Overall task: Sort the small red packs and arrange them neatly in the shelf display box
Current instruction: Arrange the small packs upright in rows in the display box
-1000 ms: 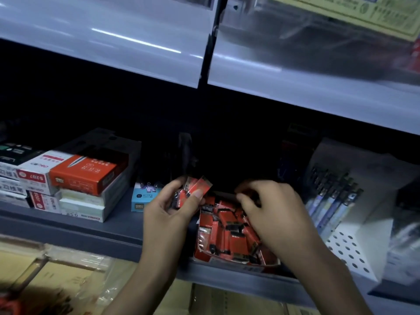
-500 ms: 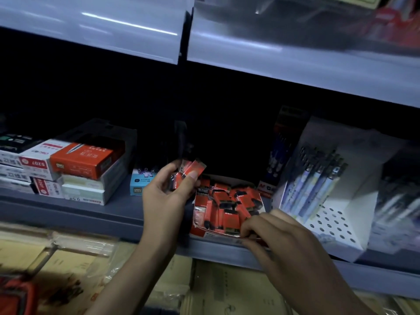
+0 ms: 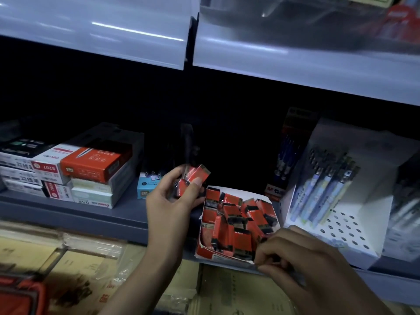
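Most of the small red packs (image 3: pixel 238 223) lie jumbled at all angles in the display box (image 3: pixel 218 255) at the front edge of the shelf (image 3: pixel 113 214). From the head view, sorting looks barely begun. The left hand (image 3: pixel 172 201) grips a bundle (image 3: pixel 193 178) of packs just above the box's rear left corner. The right hand (image 3: pixel 302 258), fingers curled, pinches the box's front right rim. Lining up the heap remains to be done, and I judge that to be nearly all the work.

hands: two, your left hand (image 3: pixel 172 202) and right hand (image 3: pixel 297 258)
display box (image 3: pixel 211 252): one
boxed packs (image 3: pixel 241 223): a dozen or more, too jumbled to count
held packs (image 3: pixel 197 175): at least two
pen stand (image 3: pixel 345 235): one
pens (image 3: pixel 318 189): at least four
blue box (image 3: pixel 146 188): one
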Demonstrator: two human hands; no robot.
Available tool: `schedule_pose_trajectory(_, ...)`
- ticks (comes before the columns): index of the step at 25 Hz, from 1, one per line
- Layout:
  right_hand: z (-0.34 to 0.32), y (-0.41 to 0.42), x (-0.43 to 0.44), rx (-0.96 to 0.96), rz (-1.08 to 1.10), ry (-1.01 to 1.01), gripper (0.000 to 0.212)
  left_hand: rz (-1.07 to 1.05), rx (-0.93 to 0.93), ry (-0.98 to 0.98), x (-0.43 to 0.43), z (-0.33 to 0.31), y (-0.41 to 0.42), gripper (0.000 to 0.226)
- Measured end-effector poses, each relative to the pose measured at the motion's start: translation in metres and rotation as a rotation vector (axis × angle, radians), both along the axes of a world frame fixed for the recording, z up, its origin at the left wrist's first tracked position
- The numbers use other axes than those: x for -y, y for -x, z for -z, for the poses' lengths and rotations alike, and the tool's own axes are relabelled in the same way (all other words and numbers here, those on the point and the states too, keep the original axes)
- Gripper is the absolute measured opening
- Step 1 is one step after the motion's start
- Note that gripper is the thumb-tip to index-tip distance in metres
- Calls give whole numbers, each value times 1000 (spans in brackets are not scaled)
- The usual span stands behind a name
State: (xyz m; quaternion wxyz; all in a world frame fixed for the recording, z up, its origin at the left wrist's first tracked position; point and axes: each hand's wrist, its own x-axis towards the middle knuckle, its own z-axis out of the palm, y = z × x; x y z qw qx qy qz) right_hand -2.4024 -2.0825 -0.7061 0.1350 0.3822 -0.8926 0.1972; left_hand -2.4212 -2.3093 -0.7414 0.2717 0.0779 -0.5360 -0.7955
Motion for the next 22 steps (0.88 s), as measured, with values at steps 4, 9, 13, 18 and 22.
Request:
schedule_pose_trajectory(4, -29, -4, 11, 120, 56, 160, 14, -32, 9, 21, -2, 0, 1, 32)
schedule_pose_trajectory(9, -39, 47, 56, 135, 304, 8, 10, -40, 29, 53, -1, -2, 4, 28)
schedule_pose_trajectory(13, -25, 83, 75, 200, 440, -227, 11, -39, 45, 34, 1, -3, 8, 26)
schedule_pose_trajectory(18, -41, 99, 84, 504, 501, -334, 20, -27, 84, 61, 4, -1, 11, 23)
schedule_pose_trajectory(22, -43, 101, 81, 492, 520, -281, 23, -16, 101, 40, 6, -2, 12, 17)
